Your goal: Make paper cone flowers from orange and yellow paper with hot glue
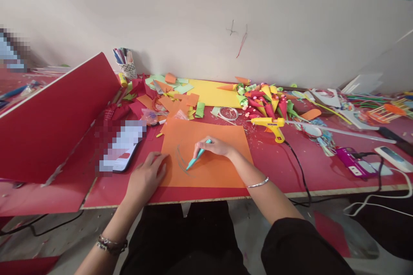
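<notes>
An orange sheet of paper [219, 172] lies flat at the table's front edge, with curved dark lines drawn on its left half. My right hand [213, 147] rests over the sheet and grips a turquoise pen [198, 157], its tip touching the paper at the drawn curve. At the sheet's left edge, my left hand [149, 172] lies with its fingers loosely spread, the fingertips on the paper's margin. Beside that hand, a smartphone [122, 148] lies on the red table, its screen partly blurred out.
A yellow glue gun [271, 125] lies right of the sheet, its black cord hanging over the edge. Paper scraps [180, 105] and rolled paper cones [264, 99] cover the back. A red board [58, 124] leans at left. A purple power strip [353, 163] sits far right.
</notes>
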The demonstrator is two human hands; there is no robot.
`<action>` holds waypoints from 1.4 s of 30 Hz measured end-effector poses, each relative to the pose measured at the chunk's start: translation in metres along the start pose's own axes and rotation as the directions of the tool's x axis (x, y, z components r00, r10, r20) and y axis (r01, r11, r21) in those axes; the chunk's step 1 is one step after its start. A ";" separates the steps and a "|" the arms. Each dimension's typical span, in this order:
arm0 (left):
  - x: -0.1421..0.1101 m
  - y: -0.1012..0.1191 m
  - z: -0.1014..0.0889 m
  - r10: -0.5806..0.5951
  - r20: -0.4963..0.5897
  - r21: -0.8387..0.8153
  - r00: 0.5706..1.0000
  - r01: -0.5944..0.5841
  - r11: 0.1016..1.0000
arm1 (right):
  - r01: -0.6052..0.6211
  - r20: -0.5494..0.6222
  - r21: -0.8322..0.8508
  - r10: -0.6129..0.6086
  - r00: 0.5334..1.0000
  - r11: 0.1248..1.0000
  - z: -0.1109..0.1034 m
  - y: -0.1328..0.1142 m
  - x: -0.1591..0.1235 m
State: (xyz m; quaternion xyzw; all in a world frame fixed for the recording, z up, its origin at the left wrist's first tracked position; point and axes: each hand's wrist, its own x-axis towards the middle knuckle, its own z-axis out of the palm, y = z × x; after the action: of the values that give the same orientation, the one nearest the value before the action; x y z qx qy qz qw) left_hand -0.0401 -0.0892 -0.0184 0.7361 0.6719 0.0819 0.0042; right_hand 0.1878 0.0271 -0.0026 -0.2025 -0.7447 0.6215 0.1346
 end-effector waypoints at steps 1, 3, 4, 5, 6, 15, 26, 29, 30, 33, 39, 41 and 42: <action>0.000 0.000 0.000 0.000 -0.001 0.000 1.000 0.000 1.000 | -0.001 0.016 -0.015 0.001 1.000 1.000 0.000 0.000 0.001; 0.001 0.000 0.001 0.002 -0.003 -0.003 1.000 -0.002 1.000 | -0.004 0.040 -0.028 0.005 0.999 1.000 0.000 0.001 0.002; 0.001 0.000 0.001 0.002 -0.003 -0.004 1.000 -0.002 1.000 | -0.007 0.049 -0.023 0.008 0.999 1.000 -0.001 0.002 0.002; 0.001 0.000 0.001 0.000 0.000 -0.003 1.000 0.000 1.000 | -0.013 0.053 -0.012 0.014 0.998 1.000 -0.001 0.003 0.002; 0.001 0.000 0.001 -0.002 0.004 -0.002 1.000 0.002 1.000 | -0.022 0.052 0.003 0.022 0.998 1.000 -0.002 0.003 0.002; 0.000 0.000 -0.001 0.002 0.006 -0.016 1.000 -0.002 1.000 | 0.035 -0.236 0.167 0.005 0.972 0.985 -0.008 0.010 -0.006; -0.005 0.006 -0.004 0.044 0.025 0.066 0.999 -0.046 0.997 | 0.171 -0.515 0.178 -0.056 0.856 0.969 0.005 -0.004 -0.014; -0.013 0.014 -0.005 0.043 0.072 0.168 0.996 -0.055 0.984 | 0.104 -0.514 0.191 0.009 0.858 0.976 0.011 -0.001 -0.018; -0.016 0.018 -0.006 0.041 0.079 0.210 0.996 -0.057 0.976 | 0.092 -0.503 0.196 0.019 0.864 0.976 0.013 0.001 -0.018; -0.024 0.029 -0.007 0.053 0.094 0.297 0.994 -0.079 0.952 | 0.072 -0.446 0.227 0.038 0.894 0.971 0.019 0.008 -0.017; -0.026 0.030 -0.016 0.065 0.143 0.242 0.988 -0.099 0.965 | -0.016 -0.327 0.225 0.090 0.941 0.974 0.027 0.017 -0.014; -0.020 0.014 -0.025 0.059 0.141 0.183 0.988 -0.084 0.979 | -0.012 -0.312 0.240 0.089 0.946 0.971 0.027 0.016 -0.014; -0.014 0.003 -0.030 0.007 0.095 0.203 0.995 -0.026 0.979 | -0.006 -0.311 0.257 0.088 0.946 0.966 0.027 0.016 -0.015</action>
State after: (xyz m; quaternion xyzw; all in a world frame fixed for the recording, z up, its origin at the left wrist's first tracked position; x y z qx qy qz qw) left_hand -0.0418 -0.1066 0.0099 0.7412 0.6697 -0.0222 -0.0404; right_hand 0.1909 -0.0005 -0.0226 -0.2994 -0.6227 0.6734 0.2631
